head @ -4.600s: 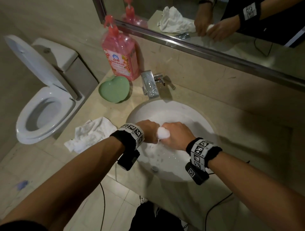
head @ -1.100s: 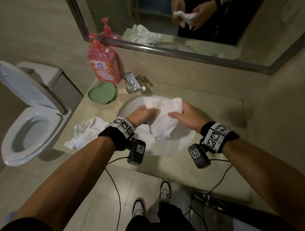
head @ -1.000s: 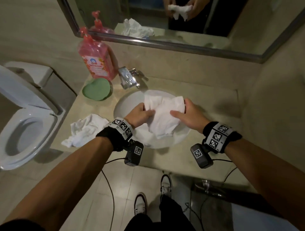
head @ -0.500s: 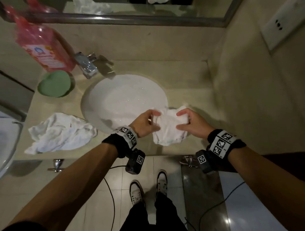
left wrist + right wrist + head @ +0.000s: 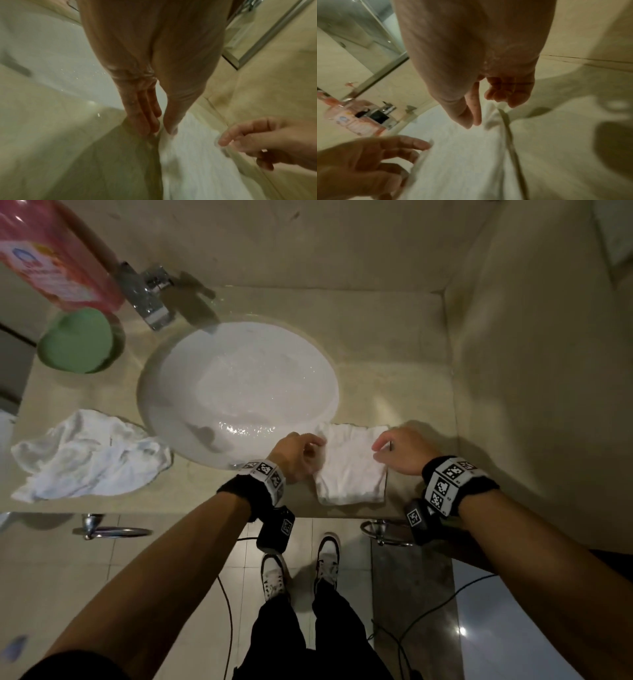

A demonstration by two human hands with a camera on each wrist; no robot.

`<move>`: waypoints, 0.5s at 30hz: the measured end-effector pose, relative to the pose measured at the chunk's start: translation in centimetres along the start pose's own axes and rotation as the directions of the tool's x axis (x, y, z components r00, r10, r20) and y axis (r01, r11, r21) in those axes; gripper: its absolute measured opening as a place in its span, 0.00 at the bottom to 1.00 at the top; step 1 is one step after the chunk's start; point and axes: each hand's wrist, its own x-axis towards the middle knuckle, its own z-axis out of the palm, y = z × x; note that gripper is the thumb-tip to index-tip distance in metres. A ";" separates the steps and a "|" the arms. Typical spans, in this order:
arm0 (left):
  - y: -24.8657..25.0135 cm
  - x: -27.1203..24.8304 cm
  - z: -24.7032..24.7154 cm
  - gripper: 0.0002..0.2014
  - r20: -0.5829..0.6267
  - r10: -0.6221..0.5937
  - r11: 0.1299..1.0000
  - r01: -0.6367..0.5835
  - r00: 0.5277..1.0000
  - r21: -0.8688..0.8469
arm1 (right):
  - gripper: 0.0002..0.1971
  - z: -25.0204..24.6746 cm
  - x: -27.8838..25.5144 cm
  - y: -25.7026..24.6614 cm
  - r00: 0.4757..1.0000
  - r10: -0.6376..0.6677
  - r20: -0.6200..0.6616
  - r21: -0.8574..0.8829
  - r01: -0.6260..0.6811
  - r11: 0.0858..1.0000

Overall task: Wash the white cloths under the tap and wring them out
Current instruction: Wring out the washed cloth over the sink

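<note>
A folded white cloth (image 5: 349,470) lies flat on the beige counter, right of the sink (image 5: 239,378), near the front edge. My left hand (image 5: 301,453) is at its left edge. In the left wrist view its fingers (image 5: 145,121) are straight and the thumb tip touches the cloth's (image 5: 197,162) edge. My right hand (image 5: 394,450) hovers over the cloth's right edge with loose fingers and holds nothing. In the right wrist view the cloth's (image 5: 462,169) corner lies just below the right hand's thumb and forefinger. A second crumpled white cloth (image 5: 89,460) lies on the counter left of the sink. The tap (image 5: 147,296) stands at the back left.
A pink soap bottle (image 5: 51,258) and a green dish (image 5: 77,344) stand at the back left of the counter. A wall (image 5: 531,371) closes the counter's right side. Towel rings (image 5: 113,530) hang under the front edge. Cables trail on the floor by my feet.
The cloth was wrung over the sink, then spread between both hands and carried right. Now it lies on the counter and both hands have loosened their hold on it.
</note>
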 end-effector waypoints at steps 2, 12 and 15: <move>-0.8 -0.9 -2.1 0.21 0.014 -0.013 0.995 0.014 1.000 -0.094 | 0.03 -0.7 -0.1 -2.2 1.000 -0.008 -0.023 0.032 0.009 0.999; -12.8 -12.9 -19.8 0.11 -0.407 -0.194 0.980 0.161 0.893 -0.113 | 0.05 4.8 1.2 -25.7 0.904 -0.406 0.135 0.094 0.396 0.914; -19.0 -15.8 -22.4 0.19 -0.424 -0.345 0.909 0.410 0.838 0.071 | 0.09 9.3 2.7 -32.0 0.874 -0.435 0.218 0.046 0.436 0.899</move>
